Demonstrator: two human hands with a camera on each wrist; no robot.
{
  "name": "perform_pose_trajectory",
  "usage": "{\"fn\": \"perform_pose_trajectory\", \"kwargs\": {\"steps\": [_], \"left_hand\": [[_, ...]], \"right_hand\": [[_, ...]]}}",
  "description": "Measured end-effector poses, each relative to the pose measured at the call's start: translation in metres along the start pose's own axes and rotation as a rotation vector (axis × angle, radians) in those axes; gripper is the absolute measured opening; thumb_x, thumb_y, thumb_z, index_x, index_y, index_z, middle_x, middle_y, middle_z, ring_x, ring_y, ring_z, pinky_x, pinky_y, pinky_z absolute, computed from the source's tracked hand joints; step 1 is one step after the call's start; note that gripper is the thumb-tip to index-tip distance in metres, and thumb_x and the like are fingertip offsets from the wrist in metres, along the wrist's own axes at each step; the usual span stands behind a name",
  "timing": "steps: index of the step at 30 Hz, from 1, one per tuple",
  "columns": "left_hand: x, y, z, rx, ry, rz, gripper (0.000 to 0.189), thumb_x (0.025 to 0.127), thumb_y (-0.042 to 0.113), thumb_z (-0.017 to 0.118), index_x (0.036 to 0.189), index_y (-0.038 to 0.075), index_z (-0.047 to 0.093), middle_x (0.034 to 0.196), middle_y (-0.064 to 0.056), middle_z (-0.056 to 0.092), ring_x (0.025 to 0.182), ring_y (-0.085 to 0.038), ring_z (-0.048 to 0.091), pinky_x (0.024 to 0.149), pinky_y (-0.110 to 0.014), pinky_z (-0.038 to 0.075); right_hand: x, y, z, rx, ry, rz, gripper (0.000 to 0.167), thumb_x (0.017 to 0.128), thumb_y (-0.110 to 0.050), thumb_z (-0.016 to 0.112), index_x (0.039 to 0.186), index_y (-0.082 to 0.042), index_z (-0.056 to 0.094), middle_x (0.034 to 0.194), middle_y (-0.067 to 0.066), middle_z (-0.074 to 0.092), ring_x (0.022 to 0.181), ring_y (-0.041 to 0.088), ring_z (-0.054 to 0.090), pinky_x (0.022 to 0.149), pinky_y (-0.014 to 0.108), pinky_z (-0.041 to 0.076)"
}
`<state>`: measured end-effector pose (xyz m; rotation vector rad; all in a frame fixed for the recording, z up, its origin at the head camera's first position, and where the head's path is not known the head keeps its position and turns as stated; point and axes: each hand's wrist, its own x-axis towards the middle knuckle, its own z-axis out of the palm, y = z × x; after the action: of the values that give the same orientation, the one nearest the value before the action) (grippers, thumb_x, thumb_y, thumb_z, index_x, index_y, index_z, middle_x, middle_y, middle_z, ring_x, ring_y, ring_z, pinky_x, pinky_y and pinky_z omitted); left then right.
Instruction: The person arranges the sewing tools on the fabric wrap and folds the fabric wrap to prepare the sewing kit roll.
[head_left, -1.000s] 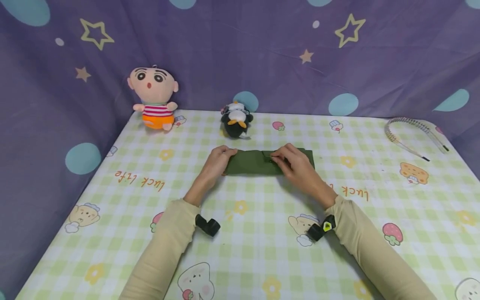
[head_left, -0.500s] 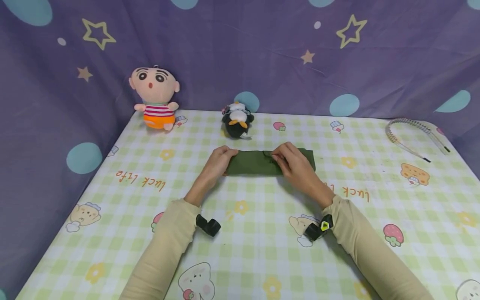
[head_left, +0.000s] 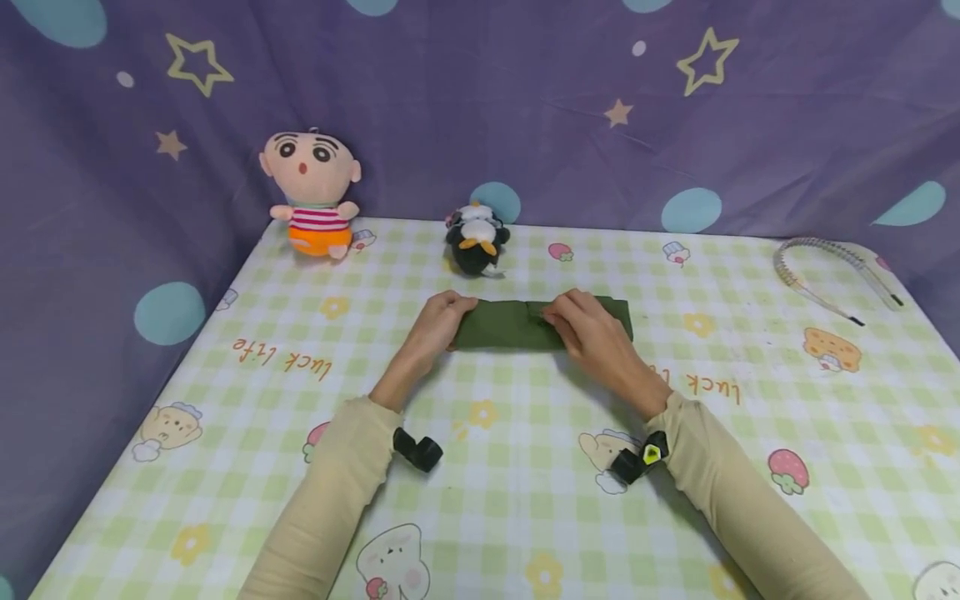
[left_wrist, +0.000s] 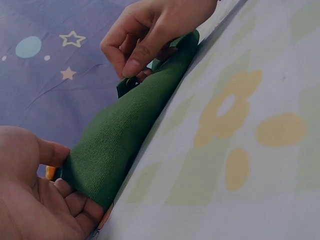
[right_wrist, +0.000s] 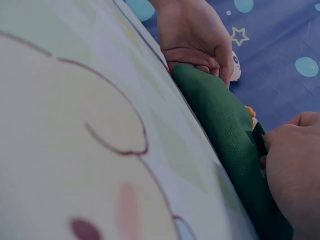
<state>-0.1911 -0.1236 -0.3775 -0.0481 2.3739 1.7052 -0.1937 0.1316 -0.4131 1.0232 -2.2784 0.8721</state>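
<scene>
A folded green cloth bundle [head_left: 498,327] of woven fabric lies lengthwise across the middle of the table. My left hand [head_left: 437,327] grips its left end, thumb on top and fingers curled underneath, as the left wrist view shows. Over the right half, my right hand [head_left: 597,337] pinches a small dark green tab [left_wrist: 126,86] at the bundle's upper edge between thumb and fingers. In the right wrist view that tab [right_wrist: 259,137] stands up from the cloth, and the back of the right hand hides part of the pinch.
A plush boy doll [head_left: 311,196] in a striped top stands at the back left. Behind the bundle lies a plush penguin [head_left: 476,242]. A clear headband [head_left: 787,271] is at the back right. A purple curtain [head_left: 480,108] hangs along the checked tablecloth's [head_left: 480,500] far edge.
Both hands keep their holds on the green bundle. The right fingers shift slightly at the tab, and the head view drifts a little.
</scene>
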Motion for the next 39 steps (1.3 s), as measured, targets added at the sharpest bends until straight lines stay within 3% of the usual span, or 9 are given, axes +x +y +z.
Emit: {"fn": "perform_pose_trajectory", "kwargs": {"steps": [8, 17, 24, 27, 32, 36, 39], "left_hand": [[0.0, 0.001, 0.002, 0.012, 0.003, 0.0, 0.029, 0.11, 0.027, 0.049, 0.104, 0.001, 0.061, 0.091, -0.009, 0.053, 0.067, -0.017, 0.042, 0.061, -0.033, 0.041], [0.0, 0.002, 0.003, 0.014, 0.02, -0.004, 0.03, 0.109, 0.029, 0.05, 0.102, 0.002, 0.061, 0.09, -0.009, 0.054, 0.066, -0.017, 0.043, 0.06, -0.033, 0.042], [0.001, 0.0, 0.004, 0.017, 0.037, 0.018, 0.035, 0.104, 0.036, 0.063, 0.091, 0.006, 0.051, 0.062, 0.001, 0.036, 0.053, -0.015, 0.036, 0.053, -0.032, 0.038], [-0.001, 0.001, 0.005, 0.044, 0.05, 0.031, 0.04, 0.1, 0.039, 0.068, 0.092, 0.006, 0.048, 0.058, 0.004, 0.029, 0.05, -0.014, 0.034, 0.053, -0.031, 0.036], [-0.004, 0.01, 0.003, 0.265, 0.105, 0.076, 0.043, 0.098, 0.041, 0.07, 0.1, 0.003, 0.052, 0.058, 0.004, 0.034, 0.05, -0.013, 0.034, 0.054, -0.031, 0.032], [-0.009, 0.02, 0.005, 0.476, 0.168, 0.093, 0.049, 0.099, 0.045, 0.07, 0.113, 0.002, 0.051, 0.063, -0.004, 0.046, 0.051, -0.02, 0.044, 0.052, -0.035, 0.037], [-0.013, 0.027, 0.011, 0.62, 0.217, 0.14, 0.052, 0.099, 0.043, 0.071, 0.124, 0.004, 0.049, 0.088, -0.013, 0.057, 0.078, -0.032, 0.057, 0.065, -0.042, 0.047]], "right_hand": [[-0.002, 0.003, -0.001, -0.032, -0.023, -0.029, 0.014, 0.098, -0.004, 0.072, 0.111, -0.006, 0.067, 0.105, 0.01, 0.063, 0.088, 0.025, 0.057, 0.068, 0.038, 0.05], [0.003, -0.002, 0.002, -0.046, 0.006, 0.032, 0.01, 0.103, -0.004, 0.064, 0.112, -0.006, 0.067, 0.104, 0.012, 0.064, 0.087, 0.029, 0.059, 0.07, 0.042, 0.051], [0.002, -0.002, 0.004, -0.022, 0.027, 0.092, 0.01, 0.103, -0.006, 0.064, 0.113, -0.005, 0.066, 0.101, 0.012, 0.063, 0.086, 0.027, 0.058, 0.07, 0.041, 0.049], [0.003, -0.003, 0.004, -0.022, 0.029, 0.101, 0.01, 0.103, -0.008, 0.065, 0.113, -0.005, 0.066, 0.1, 0.012, 0.063, 0.084, 0.027, 0.057, 0.069, 0.041, 0.048], [0.006, -0.007, 0.003, 0.003, 0.022, 0.146, 0.01, 0.104, -0.009, 0.064, 0.113, -0.004, 0.067, 0.096, 0.011, 0.062, 0.079, 0.023, 0.055, 0.067, 0.039, 0.046], [0.007, -0.009, 0.002, 0.036, 0.022, 0.201, 0.011, 0.105, -0.01, 0.063, 0.112, -0.004, 0.068, 0.095, 0.008, 0.062, 0.079, 0.02, 0.054, 0.068, 0.038, 0.046], [0.009, -0.01, 0.002, 0.051, 0.024, 0.236, 0.011, 0.105, -0.012, 0.063, 0.112, -0.005, 0.069, 0.094, 0.007, 0.062, 0.079, 0.02, 0.054, 0.069, 0.038, 0.045]]}}
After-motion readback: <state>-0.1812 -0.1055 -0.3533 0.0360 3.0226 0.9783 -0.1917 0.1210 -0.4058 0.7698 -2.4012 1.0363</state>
